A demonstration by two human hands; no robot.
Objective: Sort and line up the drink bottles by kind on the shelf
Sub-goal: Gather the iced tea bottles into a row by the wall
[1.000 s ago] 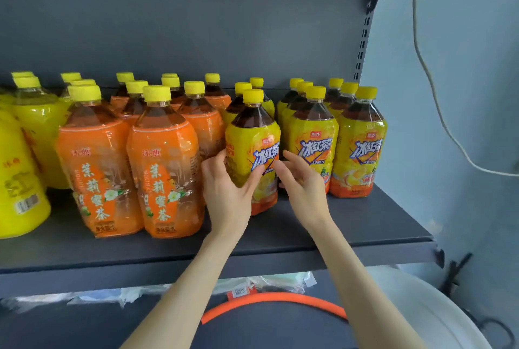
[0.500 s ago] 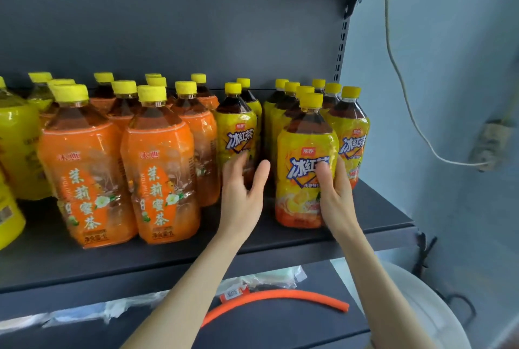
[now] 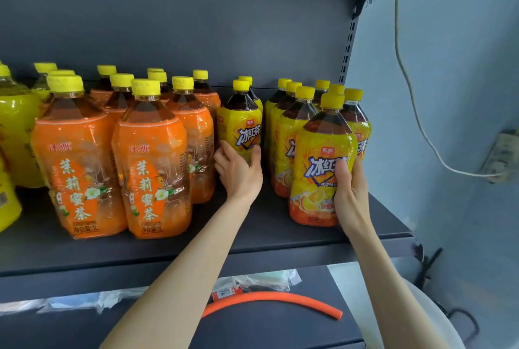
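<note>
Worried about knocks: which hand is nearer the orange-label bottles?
Left. The left hand grips the middle yellow bottle right beside the orange-label bottles; the right hand holds the front yellow bottle further right.

Small shop or stockroom. Dark metal retail shelf (image 3: 266, 236), gondola type: solid back panel (image 3: 196, 11), slotted upright (image 3: 346, 48) at the right end, second shelf (image 3: 280, 329) below. Stock is bulk and repeated: rows of identical orange-label tea bottles (image 3: 151, 169), then rows of identical yellow-label iced-tea bottles (image 3: 283, 129), all capped yellow. Plain blue wall (image 3: 449, 68) alongside, with a loose white cable (image 3: 396, 11) to a socket (image 3: 502, 155).
</note>
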